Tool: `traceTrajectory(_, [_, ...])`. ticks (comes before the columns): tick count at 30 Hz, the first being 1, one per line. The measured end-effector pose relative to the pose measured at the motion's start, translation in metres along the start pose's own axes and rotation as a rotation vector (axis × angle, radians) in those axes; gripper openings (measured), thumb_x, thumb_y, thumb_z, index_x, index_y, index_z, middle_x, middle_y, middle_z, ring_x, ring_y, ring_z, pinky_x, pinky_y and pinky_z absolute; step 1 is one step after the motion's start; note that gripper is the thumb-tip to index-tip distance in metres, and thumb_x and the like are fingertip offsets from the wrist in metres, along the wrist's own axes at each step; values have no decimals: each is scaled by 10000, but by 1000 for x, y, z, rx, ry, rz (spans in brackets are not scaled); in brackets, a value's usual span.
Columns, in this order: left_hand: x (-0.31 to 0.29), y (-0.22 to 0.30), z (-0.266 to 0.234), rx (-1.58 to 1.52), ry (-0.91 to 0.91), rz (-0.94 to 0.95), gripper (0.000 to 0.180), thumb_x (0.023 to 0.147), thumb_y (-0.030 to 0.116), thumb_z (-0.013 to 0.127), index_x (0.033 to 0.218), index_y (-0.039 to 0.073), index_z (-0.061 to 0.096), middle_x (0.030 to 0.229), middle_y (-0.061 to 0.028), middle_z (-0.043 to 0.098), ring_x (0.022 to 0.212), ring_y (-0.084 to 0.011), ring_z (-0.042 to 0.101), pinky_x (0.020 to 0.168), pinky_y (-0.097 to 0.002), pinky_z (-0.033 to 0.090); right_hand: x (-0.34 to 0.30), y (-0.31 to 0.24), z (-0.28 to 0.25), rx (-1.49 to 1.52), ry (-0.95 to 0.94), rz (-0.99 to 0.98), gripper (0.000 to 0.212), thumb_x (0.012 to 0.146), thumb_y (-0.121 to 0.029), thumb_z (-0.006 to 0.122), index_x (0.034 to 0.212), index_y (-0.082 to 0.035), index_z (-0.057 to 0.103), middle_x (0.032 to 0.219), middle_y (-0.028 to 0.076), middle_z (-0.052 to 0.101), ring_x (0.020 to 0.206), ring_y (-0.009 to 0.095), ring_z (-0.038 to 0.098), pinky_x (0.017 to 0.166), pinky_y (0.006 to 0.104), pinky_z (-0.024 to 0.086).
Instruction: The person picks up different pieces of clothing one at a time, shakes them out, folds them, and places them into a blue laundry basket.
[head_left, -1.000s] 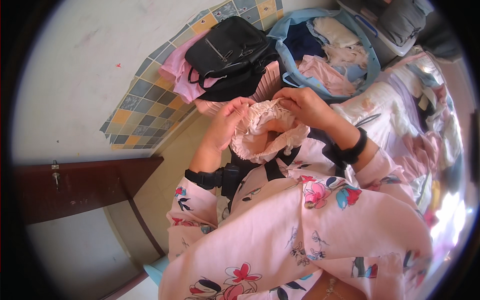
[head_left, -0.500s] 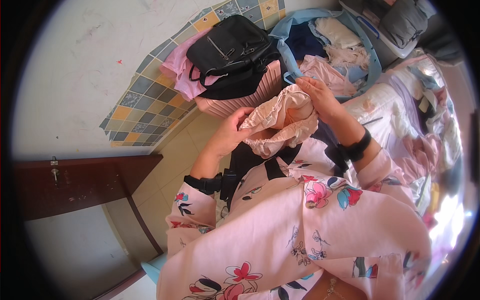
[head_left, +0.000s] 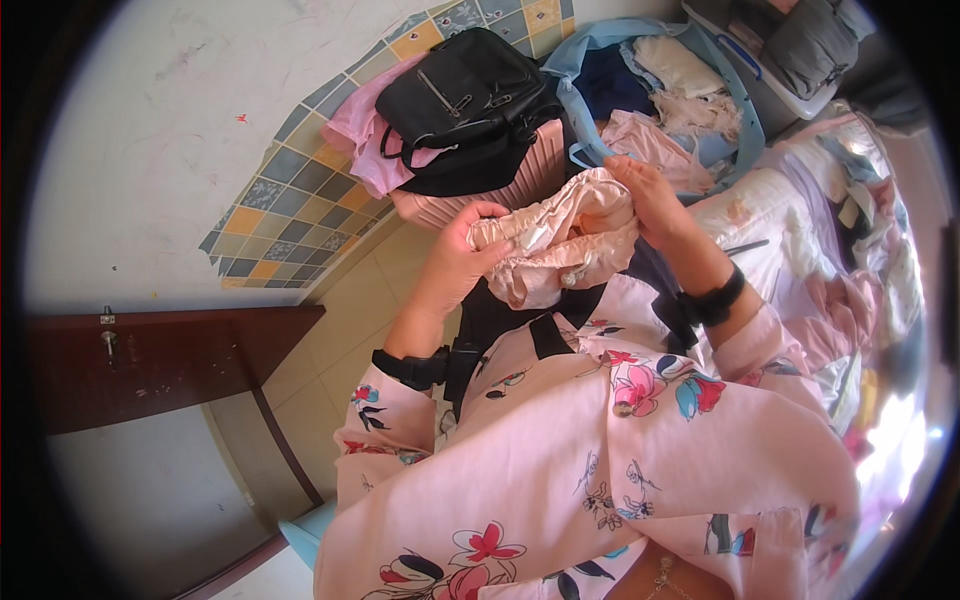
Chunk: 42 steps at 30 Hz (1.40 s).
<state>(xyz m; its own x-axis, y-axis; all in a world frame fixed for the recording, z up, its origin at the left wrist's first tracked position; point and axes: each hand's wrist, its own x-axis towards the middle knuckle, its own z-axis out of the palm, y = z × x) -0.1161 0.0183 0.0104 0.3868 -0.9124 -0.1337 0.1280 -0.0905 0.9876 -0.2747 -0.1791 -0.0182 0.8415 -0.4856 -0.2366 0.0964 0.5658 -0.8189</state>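
A pale pink elastic-waist garment [head_left: 560,275] is stretched between my two hands in front of my body. Its gathered waistband forms an open loop, with a small white tag inside and what looks like a little bow on the near edge. My left hand [head_left: 462,252] grips the band at its left end, thumb on the inside. At the far right corner, my right hand [head_left: 648,200] pinches the band between thumb and fingers. Whether it has legs or is a skirt I cannot tell, as the lower part is bunched underneath.
Ahead stands a pink ribbed suitcase [head_left: 535,165] carrying a black backpack [head_left: 465,90] and a pink bag [head_left: 360,130]. A blue fabric bag [head_left: 750,135] full of folded clothes is beside it. Clothes [head_left: 840,290] lie heaped at right. A dark red door [head_left: 180,360] is at left.
My left hand has shifted slightly left and turned, its thumb now over the waistband. The loop has narrowed, the near edge has risen, and the white tag has come into sight.
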Motion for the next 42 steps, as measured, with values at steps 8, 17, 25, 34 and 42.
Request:
traceTrajectory(8, [1, 9, 5, 1192, 311, 497, 132, 759, 89, 598, 879, 41, 575, 697, -62, 578, 615, -123, 558, 572, -276, 452, -15, -10, 14, -420, -121, -56, 240, 924, -260, 447, 793, -73, 521, 707, -72, 452, 619, 16, 395, 533, 188, 354])
traceTrajectory(17, [2, 17, -5, 28, 122, 99, 67, 874, 71, 499, 828, 25, 516, 745, 48, 515, 665, -16, 469, 564, -168, 391, -13, -13, 10, -536, 1, -255, 240, 894, -241, 511, 747, -52, 491, 672, -74, 425, 634, 19, 371, 538, 189, 336])
traceTrajectory(25, [-4, 24, 4, 288, -75, -52, 237, 799, 85, 591, 1022, 9, 560, 740, 1, 539, 682, -63, 516, 618, -211, 432, -24, -30, 20, -652, -100, -156, 237, 765, -126, 674, 716, -54, 454, 672, -48, 456, 655, 27, 415, 571, 182, 369])
traceTrajectory(34, [-1, 10, -3, 610, 20, 266, 150, 753, 63, 613, 865, -27, 572, 754, -69, 567, 678, -151, 553, 629, -257, 434, -22, -22, 16, -642, -214, -195, 161, 800, -12, 568, 735, -52, 426, 781, -11, 507, 790, 43, 495, 688, 198, 414])
traceTrajectory(42, [3, 12, -9, 610, 3, 86, 157, 717, 6, 594, 869, 9, 555, 762, -48, 546, 670, -190, 545, 618, -284, 433, -16, -27, 5, -548, -225, -186, 177, 853, -58, 530, 1022, -7, 520, 897, -5, 549, 839, 61, 511, 742, 201, 427])
